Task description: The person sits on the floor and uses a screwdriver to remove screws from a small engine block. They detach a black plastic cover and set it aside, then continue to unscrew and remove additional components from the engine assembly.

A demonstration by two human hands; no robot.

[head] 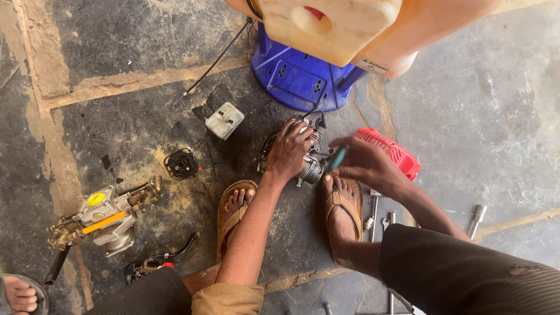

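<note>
Gripping from above, the left hand (289, 150) clasps a small metal engine (309, 157) that sits on the stone floor (484, 111) between two sandalled feet, while the right hand (364, 165) pinches a teal-handled tool (337, 158) whose tip meets the engine's side. Just behind the engine stand a blue base (297, 79) under a cream tank (326, 26), with a red plastic cover (392, 150) to the right beside the right hand. Well apart to the left lie a white box-shaped part (224, 120), a black round part (181, 164) and a brass-fitted pump unit (105, 217); sockets and wrenches (379, 219) lie by the right foot.
</note>
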